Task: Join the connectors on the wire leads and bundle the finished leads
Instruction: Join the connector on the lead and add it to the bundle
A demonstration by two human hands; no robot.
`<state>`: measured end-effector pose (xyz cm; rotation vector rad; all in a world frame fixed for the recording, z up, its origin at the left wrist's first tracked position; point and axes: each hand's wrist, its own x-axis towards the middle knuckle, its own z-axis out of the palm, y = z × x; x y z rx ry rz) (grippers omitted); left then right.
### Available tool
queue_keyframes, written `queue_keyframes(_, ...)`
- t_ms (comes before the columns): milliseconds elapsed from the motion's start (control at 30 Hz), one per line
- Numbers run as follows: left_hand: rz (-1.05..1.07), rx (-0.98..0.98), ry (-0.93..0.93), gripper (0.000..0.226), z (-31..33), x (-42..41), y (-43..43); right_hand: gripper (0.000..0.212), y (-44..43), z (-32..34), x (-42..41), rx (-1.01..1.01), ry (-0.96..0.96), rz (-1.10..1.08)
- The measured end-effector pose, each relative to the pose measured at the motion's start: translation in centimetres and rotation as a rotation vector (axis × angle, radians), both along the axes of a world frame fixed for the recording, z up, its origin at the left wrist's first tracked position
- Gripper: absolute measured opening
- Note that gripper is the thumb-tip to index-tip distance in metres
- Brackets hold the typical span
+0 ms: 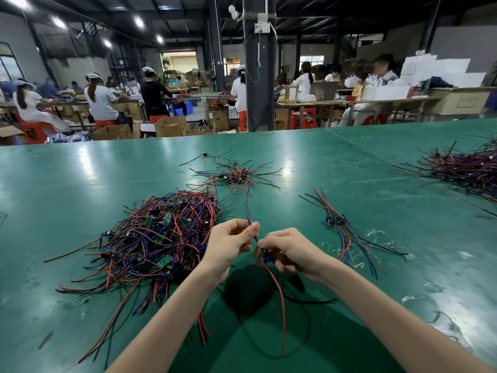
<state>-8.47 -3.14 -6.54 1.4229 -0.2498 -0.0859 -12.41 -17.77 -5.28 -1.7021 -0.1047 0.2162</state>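
The left grip [231, 239] pinched a thin blue-and-red lead [247, 208] near its tip. The right grip [291, 251] was closed around a small black-and-blue connector [267, 258], and its glossy red wire [279, 297] hung down toward the person. I judged one risk: the soft, springy lead could bend and miss the tiny socket, or catch in the tangled pile [156, 238] left of the left grip. Joined leads [336, 219] lay right of the right grip on the smooth green tabletop [80, 184].
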Motion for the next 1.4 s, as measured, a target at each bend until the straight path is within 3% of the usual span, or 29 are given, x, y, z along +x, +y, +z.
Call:
queue_keyframes(233,0.178,0.296,-0.248,0.017,-1.0,0.4,-0.5,0.031,1.1,-0.8,-0.1,-0.103,-0.022,-0.169)
queue_keyframes(567,0.382,0.289,-0.176,0.021,-1.4,1.9,0.3,0.021,1.8,-1.9,-0.1,-0.158,-0.107,-0.149)
queue_keyframes(867,0.473,0.439,-0.305,0.011,-1.2,1.9,-2.2,0.022,1.1,-2.1,0.8,-0.211,-0.155,-0.252)
queue_keyframes(1033,0.44,0.515,-0.172,0.015,-1.2,4.0,-4.7,0.024,0.4,-2.2,1.7,-0.156,-0.093,-0.37)
queue_keyframes(1267,0.477,0.422,-0.098,0.03,-1.9,5.5,-5.5,0.029,-0.1,-2.2,1.9,-0.114,-0.077,-0.37)
queue_keyframes(1400,0.445,0.367,-0.129,0.025,-1.9,5.0,-5.3,0.026,-0.3,-2.2,1.5,-0.119,-0.072,-0.363)
